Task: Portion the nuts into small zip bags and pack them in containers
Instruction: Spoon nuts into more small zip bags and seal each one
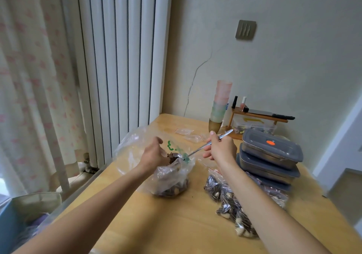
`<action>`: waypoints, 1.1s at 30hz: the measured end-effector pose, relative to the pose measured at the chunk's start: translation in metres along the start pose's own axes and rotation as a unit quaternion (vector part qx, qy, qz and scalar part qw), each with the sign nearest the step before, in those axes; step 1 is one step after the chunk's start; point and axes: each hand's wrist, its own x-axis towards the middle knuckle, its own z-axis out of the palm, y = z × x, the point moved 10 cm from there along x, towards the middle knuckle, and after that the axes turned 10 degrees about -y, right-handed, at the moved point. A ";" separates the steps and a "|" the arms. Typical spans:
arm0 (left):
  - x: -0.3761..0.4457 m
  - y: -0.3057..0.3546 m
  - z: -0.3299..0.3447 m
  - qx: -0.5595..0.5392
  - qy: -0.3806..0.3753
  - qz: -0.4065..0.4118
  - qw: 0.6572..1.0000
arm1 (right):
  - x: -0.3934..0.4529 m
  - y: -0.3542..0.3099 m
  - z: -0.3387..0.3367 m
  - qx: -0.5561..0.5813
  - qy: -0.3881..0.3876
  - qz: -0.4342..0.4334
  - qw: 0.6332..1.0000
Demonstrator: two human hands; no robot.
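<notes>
on the wooden worktop [176,224], a large clear plastic bag [166,167] with green print, mouth open, holding a heap of dark and pale mixed nuts [172,190] at its bottom. just right of it, a row of small filled zip bags [227,204] of the same nuts, lying on the worktop and partly covered by the right forearm. behind those, a stack of three grey-lidded metal containers [272,155], lids on, contents not visible; an orange sticker on the top lid. farther back, empty small zip bags [188,133] lying flat, a stack of pink and green plastic cups [221,103], and a small wooden rack [258,116] with two nail polish bottles [240,103] on top and a clear box beneath, contents too blurred to tell.

left hand [154,154] at the big bag's mouth, fingers curled down; whether pinching the plastic or something smaller cannot be told, fingertips hidden behind the hand. right hand [221,148] gripping the handle of a metal spoon [203,146], fingers closed around it, bowl tipped down at the bag's mouth just beside the left hand, loaded with dark nuts. lower edge cuts off both arms.
</notes>
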 end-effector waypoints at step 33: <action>-0.009 -0.006 0.011 0.032 0.060 -0.010 0.998 | -0.073 -0.135 0.069 -0.267 -0.068 -0.449 0.850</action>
